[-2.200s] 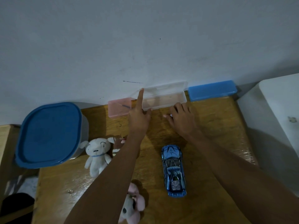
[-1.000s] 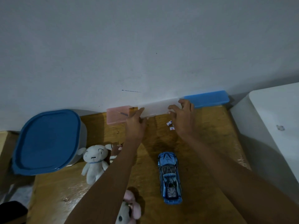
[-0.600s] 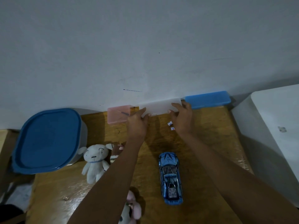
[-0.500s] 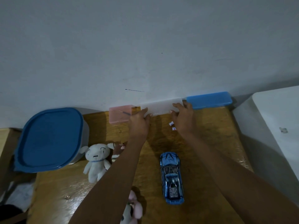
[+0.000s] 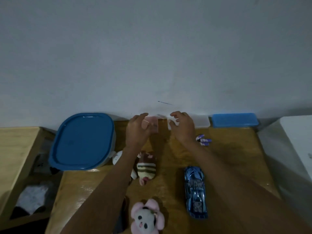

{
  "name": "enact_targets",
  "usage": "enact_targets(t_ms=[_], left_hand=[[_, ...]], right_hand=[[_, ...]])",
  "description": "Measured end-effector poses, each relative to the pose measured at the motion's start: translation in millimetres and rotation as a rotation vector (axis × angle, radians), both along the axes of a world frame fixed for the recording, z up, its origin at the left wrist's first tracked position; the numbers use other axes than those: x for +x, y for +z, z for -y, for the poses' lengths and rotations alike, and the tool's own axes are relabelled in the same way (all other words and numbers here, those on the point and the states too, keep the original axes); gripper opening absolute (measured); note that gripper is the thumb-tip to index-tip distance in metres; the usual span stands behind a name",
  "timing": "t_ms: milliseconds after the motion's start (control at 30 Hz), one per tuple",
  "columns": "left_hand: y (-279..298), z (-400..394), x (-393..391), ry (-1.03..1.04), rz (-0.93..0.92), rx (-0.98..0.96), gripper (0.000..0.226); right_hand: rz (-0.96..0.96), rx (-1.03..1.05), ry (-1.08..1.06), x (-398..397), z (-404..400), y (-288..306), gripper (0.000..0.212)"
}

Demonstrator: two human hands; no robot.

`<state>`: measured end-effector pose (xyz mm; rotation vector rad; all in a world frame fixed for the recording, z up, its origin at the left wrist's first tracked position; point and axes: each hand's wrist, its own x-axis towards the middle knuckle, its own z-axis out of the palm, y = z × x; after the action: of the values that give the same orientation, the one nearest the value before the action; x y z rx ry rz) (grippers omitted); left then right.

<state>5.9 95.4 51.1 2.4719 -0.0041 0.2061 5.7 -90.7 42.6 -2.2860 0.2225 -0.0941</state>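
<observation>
Both hands look loose and empty to me: left hand (image 5: 137,130) over the pink box (image 5: 154,126), right hand (image 5: 183,128) at the clear box (image 5: 201,122), both boxes against the wall (image 5: 152,48). I'd worry that a hasty grab shoves a box sideways, or the right wrist sweeps the small pieces (image 5: 203,141) just beside it across the table (image 5: 236,157)
</observation>
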Motion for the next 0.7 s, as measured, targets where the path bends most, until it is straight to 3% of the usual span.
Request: enact_targets(t_ms=[267,367,533,700], left_hand=[[-43.1,-46.1,3.1,-0.085,-0.149,-0.210,0.070],[-51.8,-52.0,8.7,-0.082,-0.151,-0.293,0.065],[-61.0,-58.1,17.8,-0.099,-0.132,-0.227,0.044],[-63.1,-58.6,17.9,-0.106,-0.114,-0.275,0.046]], right_hand=[[-0.093,-0.009,0.180,-5.2,-63.2,-28.8,0.050],[-0.105,-0.020,0.164,-2.6,-68.8,-39.3,0.051],[-0.020,-0.056,0.158,0.1,-68.5,-45.6,0.047],[0.078,-0.105,0.161,-4.7,-68.9,-49.3,0.035]])
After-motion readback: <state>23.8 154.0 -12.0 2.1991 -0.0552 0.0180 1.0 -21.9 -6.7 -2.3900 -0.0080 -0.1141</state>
